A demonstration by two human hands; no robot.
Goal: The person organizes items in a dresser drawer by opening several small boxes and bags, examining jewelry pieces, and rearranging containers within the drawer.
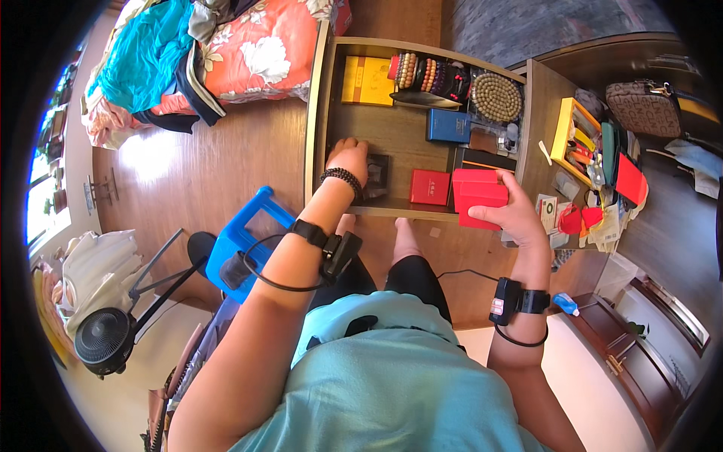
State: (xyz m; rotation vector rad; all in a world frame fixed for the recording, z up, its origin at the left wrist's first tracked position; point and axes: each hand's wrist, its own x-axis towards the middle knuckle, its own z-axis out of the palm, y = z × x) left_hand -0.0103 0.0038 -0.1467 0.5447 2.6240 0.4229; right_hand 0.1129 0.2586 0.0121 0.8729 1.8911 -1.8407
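Note:
My right hand (515, 212) grips red boxes (479, 198) above the front right of an open wooden drawer (395, 135). Over the drawer's left side, my left hand (347, 158) reaches in beside a dark box (377, 176); its fingertips are partly hidden, so whether it holds anything is unclear. A flat red box (430, 187) lies near the drawer's front edge. Farther back are a yellow box (367, 81), several bead bracelets (430, 75) on a holder, a blue box (448, 125) and a coiled bead string (496, 98).
A cluttered surface right of the drawer bears a yellow tray (559, 135), papers and a patterned bag (644, 107). A bed (265, 56) with clothes stands at the upper left. Near my left arm are a blue plastic stool (223, 254) and a black fan (103, 339).

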